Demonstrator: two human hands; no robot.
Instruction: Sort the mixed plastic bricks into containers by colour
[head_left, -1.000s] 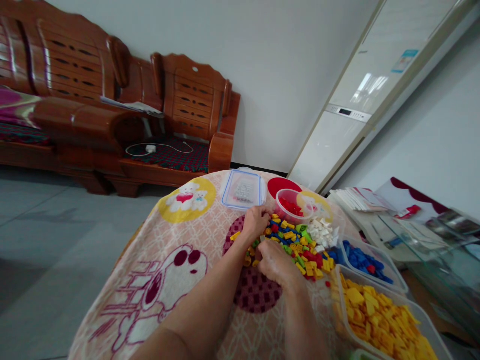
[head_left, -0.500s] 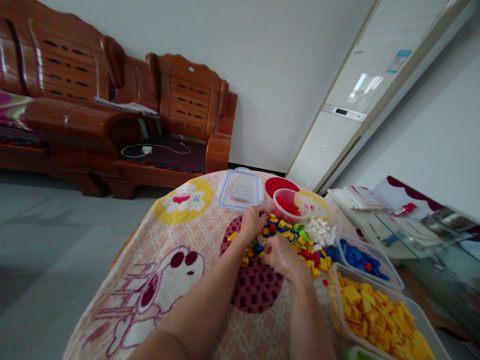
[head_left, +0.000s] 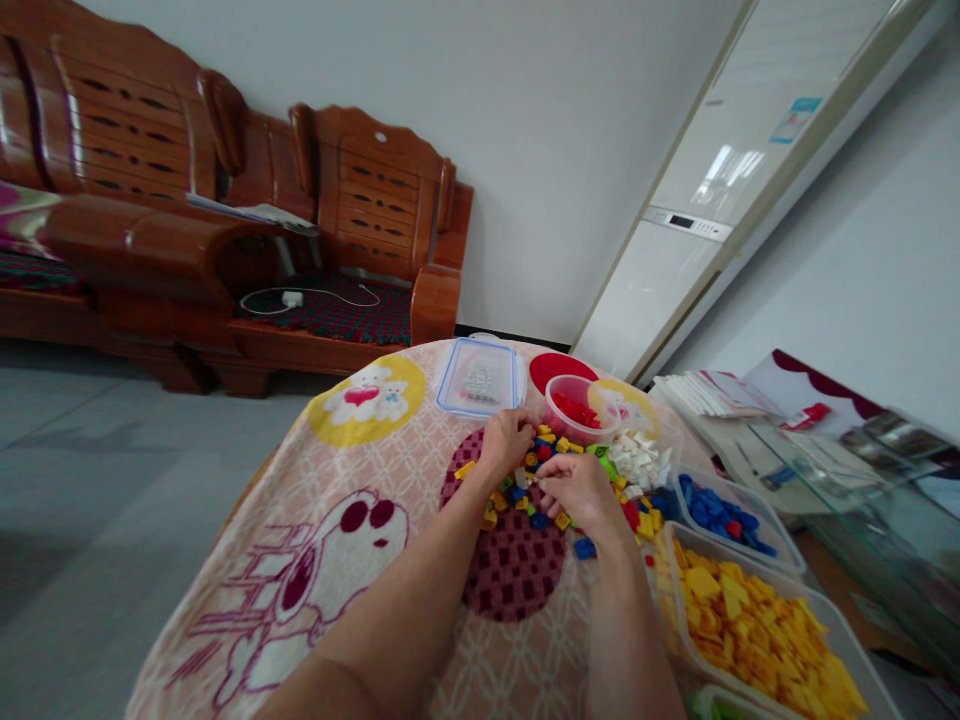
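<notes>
A loose pile of mixed toy building bricks (head_left: pixel 517 497), in yellow, blue, white, red and green, lies on the round cloth-covered table. At the pile's far left edge my left hand (head_left: pixel 508 440) is closed, its curled fingertips low at the bricks; whatever they grip is hidden. My right hand (head_left: pixel 579 488) reaches over the middle of the pile, thumb and fingers drawn together, and I cannot make out what is between them. A blue brick (head_left: pixel 585 548) rests on the cloth just below the right hand. White bricks (head_left: pixel 639 460) form a heap to its right.
Behind the pile stand a round clear tub (head_left: pixel 553 418) with red bricks and a clear blue-rimmed box (head_left: pixel 448 398). On the right are a tub (head_left: pixel 796 566) of blue bricks and a larger tub (head_left: pixel 679 600) of yellow ones. A glass-topped stand (head_left: pixel 847 490) adjoins the table.
My right hand has moved up and slightly right over the pile, uncovering bricks near its front edge. A blue brick now shows below it. My left hand has hardly moved.
</notes>
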